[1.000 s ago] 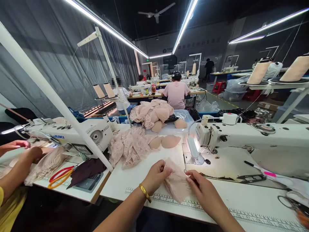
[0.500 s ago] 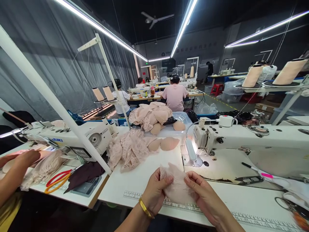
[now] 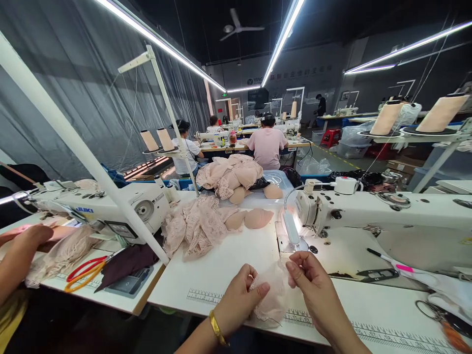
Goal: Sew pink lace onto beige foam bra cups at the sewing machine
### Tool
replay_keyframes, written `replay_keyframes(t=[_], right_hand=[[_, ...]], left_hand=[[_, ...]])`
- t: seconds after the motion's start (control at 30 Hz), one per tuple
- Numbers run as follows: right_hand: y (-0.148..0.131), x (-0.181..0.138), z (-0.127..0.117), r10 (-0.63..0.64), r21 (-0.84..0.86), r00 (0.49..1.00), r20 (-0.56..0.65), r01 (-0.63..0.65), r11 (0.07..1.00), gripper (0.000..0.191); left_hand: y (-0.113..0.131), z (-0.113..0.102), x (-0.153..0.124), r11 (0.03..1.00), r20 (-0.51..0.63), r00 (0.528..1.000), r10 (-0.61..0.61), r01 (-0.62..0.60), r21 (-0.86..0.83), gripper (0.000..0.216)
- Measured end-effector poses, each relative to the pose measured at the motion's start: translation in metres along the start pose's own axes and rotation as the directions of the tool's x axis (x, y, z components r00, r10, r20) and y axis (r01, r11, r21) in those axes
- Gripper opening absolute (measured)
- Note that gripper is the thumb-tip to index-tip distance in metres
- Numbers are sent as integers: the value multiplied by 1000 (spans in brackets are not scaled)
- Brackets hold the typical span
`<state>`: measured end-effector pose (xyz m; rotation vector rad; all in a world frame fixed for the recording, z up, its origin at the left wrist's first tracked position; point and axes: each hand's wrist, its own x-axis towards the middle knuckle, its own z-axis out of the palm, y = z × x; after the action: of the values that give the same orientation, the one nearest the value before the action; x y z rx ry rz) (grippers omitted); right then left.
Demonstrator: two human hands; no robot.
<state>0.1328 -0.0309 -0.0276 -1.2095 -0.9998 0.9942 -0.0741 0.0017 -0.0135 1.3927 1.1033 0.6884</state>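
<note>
A thin beige lace piece (image 3: 272, 295) hangs between my hands above the front of the sewing table. My left hand (image 3: 241, 297), with a gold bracelet at the wrist, grips its left side between thumb and fingers. At the piece's upper right edge, my right hand (image 3: 308, 280) pinches with thumb and fingertips. Just beyond stands the sewing machine (image 3: 368, 211), its small lamp (image 3: 292, 228) lit by the needle area. A heap of beige lace (image 3: 199, 228) lies on the left of the table beside a moulded bra cup (image 3: 258, 218).
More lace and cups are piled on a clear plastic box (image 3: 280, 189) behind the table. A co-worker's hand (image 3: 35, 238) works at a neighbouring machine on the left, near orange-handled scissors (image 3: 86, 273). A pen (image 3: 383, 258) and white cloth lie right. A printed ruler runs along the front edge.
My right hand has moved up slightly and turned, now pinching the lace piece's upper edge. The piece has turned and hangs more upright. The co-worker's hand at left has shifted left.
</note>
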Motion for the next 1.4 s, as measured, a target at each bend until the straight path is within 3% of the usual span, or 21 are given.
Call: replay_keyframes(t=[0.07,0.1,0.2,0.27,0.37,0.43,0.5,0.6,0.67,0.7,0.77,0.83,0.87,0.93,1.03,1.17,1.27,1.3,1.4], right_hand=[[-12,2,1,20,-11,995,95,-19,1000,38],[-19,3,2,39,-25,986,163,-35,999,38],[-43,2,7,109,-101,913,393,-74,992,34],[-56,1,9,121,-145,865,487,-57,988,29],[-61,1,5,79,-149,890,449,-12,989,32],[-53,2,-1,67,-120,919,388,-21,993,41],[-41,2,-8,93,-117,919,382,-52,992,49],[-25,-1,-14,98,-219,936,337,-24,976,43],[-24,-8,-17,-43,-324,967,252,126,938,28],[-26,-12,-19,-133,-367,956,262,226,902,23],[-33,-20,-24,-216,-410,880,423,398,821,17],[-38,-25,-30,-144,-404,781,608,460,790,15],[-40,-26,-33,-97,-415,761,642,451,790,16],[-38,-24,-37,-73,-470,808,585,410,782,24],[-25,-17,-31,-97,-574,899,426,351,740,31],[-4,-7,-4,-55,-681,935,349,294,670,12],[8,3,-1,-60,-664,946,318,268,698,15],[10,8,-8,-61,-653,953,296,249,716,20],[3,17,-45,-53,-634,984,173,152,758,34]], left_hand=[[12,-18,0,918,-46,991,128,-100,383,51],[21,-26,0,870,-46,975,217,-172,463,52],[51,-35,7,858,201,919,338,-389,336,77],[64,-30,15,904,398,869,294,-389,180,82],[70,-19,28,960,558,805,200,-275,52,48],[67,-14,33,978,556,817,155,-206,30,45],[63,-14,34,983,493,858,143,-182,32,51],[57,-18,33,952,400,893,206,-277,130,50],[51,-21,31,857,361,880,308,-421,297,44],[47,-23,30,775,361,851,382,-508,377,39],[36,-25,28,568,414,735,538,-678,467,27],[24,-27,24,375,503,590,631,-800,469,18],[18,-28,23,299,546,534,646,-835,463,15],[8,-29,19,179,611,467,640,-863,472,14],[-1,-28,13,69,670,426,608,-869,490,13],[-4,-27,11,68,683,445,579,-862,503,13],[-4,-28,10,210,645,509,569,-849,485,12],[-3,-29,10,295,620,548,562,-833,468,11],[5,-33,9,625,501,746,438,-654,426,6]])
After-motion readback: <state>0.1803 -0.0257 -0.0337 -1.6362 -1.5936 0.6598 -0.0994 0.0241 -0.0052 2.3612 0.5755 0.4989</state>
